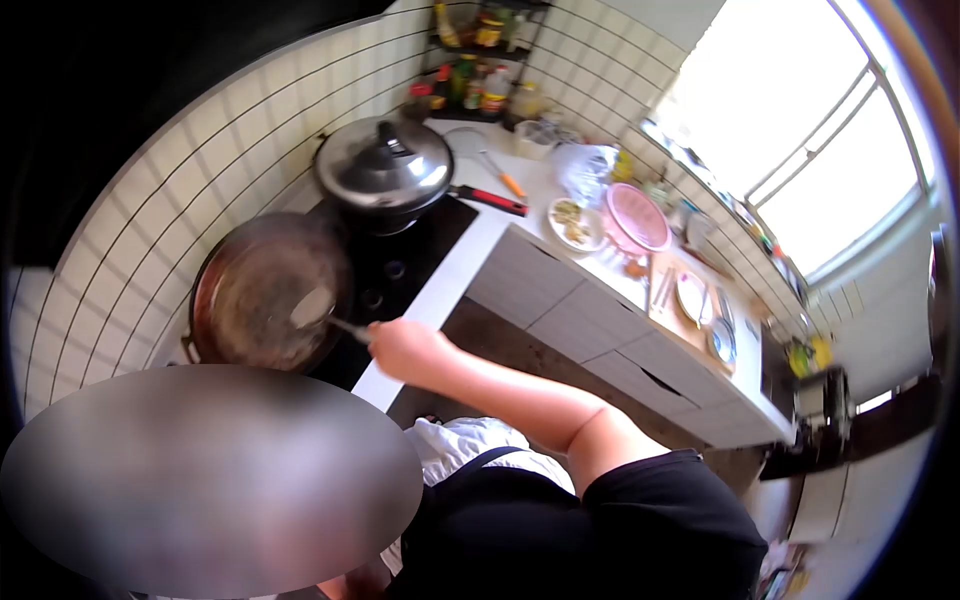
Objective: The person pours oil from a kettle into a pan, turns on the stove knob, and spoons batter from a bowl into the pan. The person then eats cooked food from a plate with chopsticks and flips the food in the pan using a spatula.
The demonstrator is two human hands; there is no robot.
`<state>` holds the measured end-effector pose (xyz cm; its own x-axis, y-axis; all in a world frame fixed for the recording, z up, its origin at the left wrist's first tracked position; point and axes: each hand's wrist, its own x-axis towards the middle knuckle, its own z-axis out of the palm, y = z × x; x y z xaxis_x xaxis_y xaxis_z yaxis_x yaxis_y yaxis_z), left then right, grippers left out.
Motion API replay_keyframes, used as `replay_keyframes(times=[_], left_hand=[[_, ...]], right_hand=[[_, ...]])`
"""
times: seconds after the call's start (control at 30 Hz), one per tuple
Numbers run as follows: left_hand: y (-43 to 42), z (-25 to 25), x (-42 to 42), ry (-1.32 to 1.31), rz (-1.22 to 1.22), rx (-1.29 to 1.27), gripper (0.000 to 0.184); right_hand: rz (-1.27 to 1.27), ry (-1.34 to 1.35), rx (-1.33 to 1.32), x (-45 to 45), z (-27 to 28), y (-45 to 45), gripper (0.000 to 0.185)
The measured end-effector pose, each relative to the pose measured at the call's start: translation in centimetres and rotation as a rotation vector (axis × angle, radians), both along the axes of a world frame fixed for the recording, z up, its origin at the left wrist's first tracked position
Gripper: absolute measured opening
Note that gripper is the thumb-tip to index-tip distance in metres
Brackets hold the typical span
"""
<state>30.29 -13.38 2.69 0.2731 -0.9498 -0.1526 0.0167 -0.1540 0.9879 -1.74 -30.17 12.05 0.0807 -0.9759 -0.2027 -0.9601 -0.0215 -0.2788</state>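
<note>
My right hand (408,350) is closed around the handle of a cooking spatula (313,307) with a pale, rounded head. The spatula's head rests inside a large, dark brown wok (212,290) on the stove. Brown residue or liquid, too blurred to tell, covers the wok's bottom. Behind the wok stands a pan with a domed steel lid (350,160) and a red-and-black handle (490,200). My left hand is not in view; a blurred oval covers the lower left.
The counter (480,235) holds a skimmer with an orange handle (510,184), a plate of chopped food (573,224), a pink basket (640,215) and a cutting board (662,312). Bottles (495,90) fill a corner rack. A tiled wall (150,190) borders the stove.
</note>
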Motion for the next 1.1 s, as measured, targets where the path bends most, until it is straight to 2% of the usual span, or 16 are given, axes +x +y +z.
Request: replay_keyframes(times=[0.07,0.1,0.23,0.27,0.33,0.4,0.47,0.5,0.6,0.73,0.87,0.9,0.93,0.97,1.03,1.1], left_hand=[[-0.6,0.8,-0.5,0.004,-0.049,0.021,0.02],[-0.9,0.5,-0.4,0.005,-0.07,0.024,0.02],[-1.7,0.7,-0.5,0.008,-0.12,0.017,0.021],[-1.9,0.7,-0.4,0.015,-0.129,0.01,0.021],[-1.9,0.8,-0.2,0.028,-0.14,0.015,0.021],[-1.7,0.6,0.1,0.04,-0.147,0.029,0.021],[-1.5,0.3,0.5,0.044,-0.142,0.041,0.02],[-1.4,0.0,0.9,0.05,-0.135,0.048,0.02],[-0.8,-0.4,1.6,0.056,-0.111,0.061,0.019],[0.0,-0.4,2.1,0.056,-0.11,0.053,0.018],[0.8,1.4,1.1,-0.017,-0.021,0.051,0.017],[1.2,3.0,0.5,-0.035,0.008,0.069,0.017],[1.4,4.5,0.0,-0.057,0.049,0.089,0.016],[1.8,4.8,0.6,-0.025,0.029,0.063,0.015],[2.3,4.0,1.5,-0.005,0.025,0.015,0.015],[2.7,3.8,2.2,-0.028,0.031,0.016,0.016]], right_hand=[[-0.029,-0.065,0.081,0.7,-1.3,-0.1,0.02],[0.013,-0.101,0.037,1.4,-1.8,0.4,0.02],[-0.038,-0.305,0.074,2.2,-0.4,-0.1,0.022],[-0.069,-0.297,-0.017,2.1,-0.4,0.0,0.019],[-0.129,-0.276,-0.193,1.9,-0.2,0.4,0.017],[0.029,-0.061,-0.148,0.6,0.6,0.4,0.016],[-0.015,-0.026,-0.104,0.1,2.0,0.4,0.014],[-0.028,-0.081,-0.052,-0.3,2.1,0.1,0.019],[0.013,0.013,-0.088,-0.2,2.6,0.0,0.018],[0.213,0.143,-0.071,1.1,3.5,-0.2,0.013],[0.479,0.225,-0.161,3.2,0.7,-3.1,0.014],[0.225,0.071,-0.085,3.5,0.6,-3.6,0.015],[0.154,-0.056,-0.085,3.1,-0.5,-4.4,0.016],[0.399,0.047,-0.211,2.0,-0.7,-4.5,0.016],[0.006,-0.254,-0.021,2.2,4.0,-2.5,0.021],[-0.006,-0.168,-0.023,1.3,4.7,-2.5,0.022]])
